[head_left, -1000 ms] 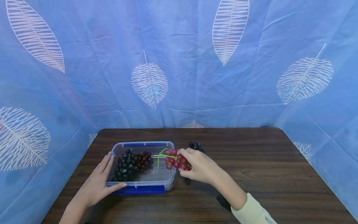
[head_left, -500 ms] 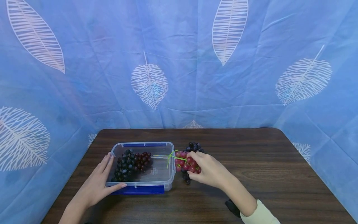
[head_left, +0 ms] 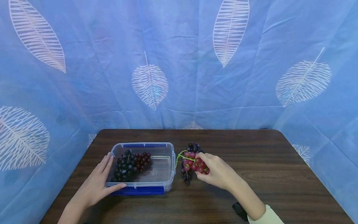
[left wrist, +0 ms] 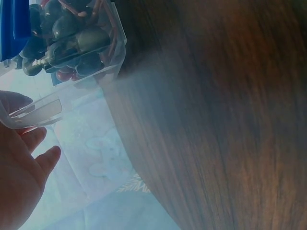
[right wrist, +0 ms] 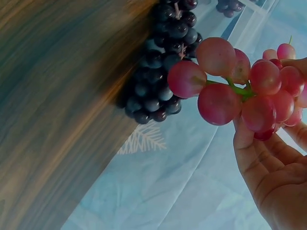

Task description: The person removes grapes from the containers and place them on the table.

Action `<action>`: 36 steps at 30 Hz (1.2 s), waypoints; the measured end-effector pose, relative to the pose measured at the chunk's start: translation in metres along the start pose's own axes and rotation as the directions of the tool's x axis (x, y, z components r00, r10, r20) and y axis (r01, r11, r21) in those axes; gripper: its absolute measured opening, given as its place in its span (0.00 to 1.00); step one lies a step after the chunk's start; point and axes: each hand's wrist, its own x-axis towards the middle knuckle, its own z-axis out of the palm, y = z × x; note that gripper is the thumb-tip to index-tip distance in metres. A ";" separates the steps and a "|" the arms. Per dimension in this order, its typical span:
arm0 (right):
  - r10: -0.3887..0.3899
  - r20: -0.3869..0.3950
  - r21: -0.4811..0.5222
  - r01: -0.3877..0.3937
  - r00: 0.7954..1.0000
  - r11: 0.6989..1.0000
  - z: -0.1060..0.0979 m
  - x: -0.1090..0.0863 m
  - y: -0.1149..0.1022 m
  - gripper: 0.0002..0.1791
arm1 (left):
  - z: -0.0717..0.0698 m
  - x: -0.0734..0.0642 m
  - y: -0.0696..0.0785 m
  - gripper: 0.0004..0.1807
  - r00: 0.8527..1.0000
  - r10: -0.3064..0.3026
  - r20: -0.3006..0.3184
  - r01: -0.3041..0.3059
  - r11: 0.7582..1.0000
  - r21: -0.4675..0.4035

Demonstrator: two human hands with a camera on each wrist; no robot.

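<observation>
A bunch of red grapes [head_left: 190, 161] with a bright green stem hangs from my right hand [head_left: 219, 174], which pinches it from its right side. In the head view it overlaps a bunch of black grapes [head_left: 193, 147] that lies on the table to the right of the box; the right wrist view shows those black grapes [right wrist: 158, 72] more fully. My left hand [head_left: 92, 183] rests against the left end of a clear plastic box [head_left: 169, 179], fingers extended along the side and thumb on the front rim. Inside the box, black grapes [head_left: 125, 169] lie beside smaller dark red grapes [head_left: 143, 160].
The lidless box has blue latches, one of them along its front [head_left: 139, 190]. Everything stands on a dark wooden table [head_left: 251, 149]. A blue cloth with white leaf patterns [head_left: 179, 77] hangs behind and at both sides. A black strap [head_left: 239, 211] shows under the right wrist.
My right hand has moved right with the red grapes, from over the box's right end to above the black grapes on the table. The left hand and box have stayed put.
</observation>
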 end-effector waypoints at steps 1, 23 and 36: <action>0.003 -0.005 -0.001 -0.003 1.000 1.000 -0.001 -0.001 0.002 0.22 | 0.000 0.000 0.000 0.66 1.000 0.002 0.000 -0.002 1.000 -0.001; 0.111 -0.105 -0.033 -0.115 0.988 0.993 -0.017 -0.015 0.042 0.20 | -0.003 0.002 0.002 0.67 1.000 0.021 -0.019 -0.021 1.000 0.004; 0.225 -0.103 -0.069 -0.233 0.969 0.970 -0.017 -0.021 0.064 0.21 | -0.001 -0.002 0.000 0.67 1.000 0.018 -0.008 -0.018 1.000 -0.011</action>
